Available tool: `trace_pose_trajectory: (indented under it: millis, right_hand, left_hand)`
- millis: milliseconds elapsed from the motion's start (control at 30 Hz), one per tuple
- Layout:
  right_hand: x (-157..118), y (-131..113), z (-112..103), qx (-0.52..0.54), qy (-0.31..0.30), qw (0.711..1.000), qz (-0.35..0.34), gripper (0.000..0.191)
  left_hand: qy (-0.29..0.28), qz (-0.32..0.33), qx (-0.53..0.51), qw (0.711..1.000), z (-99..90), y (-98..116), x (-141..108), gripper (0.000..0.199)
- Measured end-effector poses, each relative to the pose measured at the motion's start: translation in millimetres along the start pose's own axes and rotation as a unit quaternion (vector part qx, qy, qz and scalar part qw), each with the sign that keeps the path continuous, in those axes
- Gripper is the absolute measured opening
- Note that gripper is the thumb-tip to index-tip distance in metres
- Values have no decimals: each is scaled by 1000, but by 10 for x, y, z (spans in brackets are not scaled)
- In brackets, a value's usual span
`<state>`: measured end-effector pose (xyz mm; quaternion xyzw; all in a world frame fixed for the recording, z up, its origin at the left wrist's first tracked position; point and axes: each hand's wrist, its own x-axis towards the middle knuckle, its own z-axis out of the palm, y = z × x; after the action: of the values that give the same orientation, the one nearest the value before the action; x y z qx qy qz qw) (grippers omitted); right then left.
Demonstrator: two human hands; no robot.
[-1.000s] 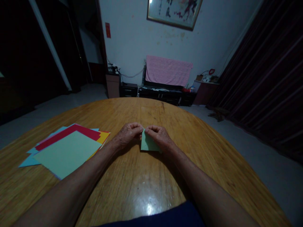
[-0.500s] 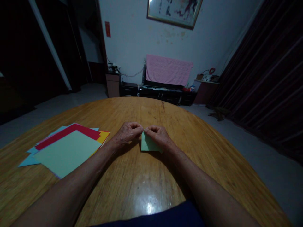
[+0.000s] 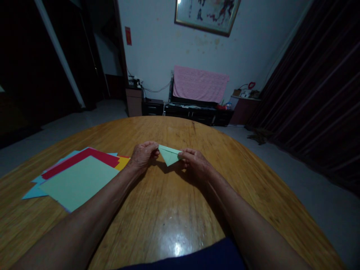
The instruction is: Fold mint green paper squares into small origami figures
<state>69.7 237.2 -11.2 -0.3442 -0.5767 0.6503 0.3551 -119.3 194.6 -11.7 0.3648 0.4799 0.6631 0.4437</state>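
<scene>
A small folded piece of light green paper (image 3: pixel 170 155) is held a little above the round wooden table (image 3: pixel 157 210). It looks like a triangle with its point toward me and a crease or flap edge along its top. My left hand (image 3: pixel 144 155) pinches its left corner. The right corner is between the thumb and fingers of my right hand (image 3: pixel 194 161). Part of the fingers of each hand is hidden behind the thumbs and the paper.
Left on the table lies a fanned stack of coloured sheets (image 3: pixel 81 182), light green on top, with red, yellow and blue beneath. Beyond the table are a low black cabinet (image 3: pixel 188 111) and a pink cloth (image 3: pixel 199 84) over a screen. Dark curtains hang at right.
The green paper has been lifted and turned, now showing as a triangle pointing toward me. My left hand has moved left and holds a corner; my right hand has shifted slightly right.
</scene>
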Motion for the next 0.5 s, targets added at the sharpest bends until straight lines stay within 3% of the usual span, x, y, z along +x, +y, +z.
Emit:
trace_pose_trajectory:
  millis: [167,367,500]
  right_hand:
    - [41,52,45,13,83,996,-35,17]
    - [0,1,104,5,96,994,-48,17]
    - [32,8,131,-52,166,981,-80,15]
  left_hand:
    - [-10,22,-30,999,16,-52,17,20]
    - [-3,34,-37,999,19,-41,6,18]
    - [-9,-17,-27,999,16,-55,6,23]
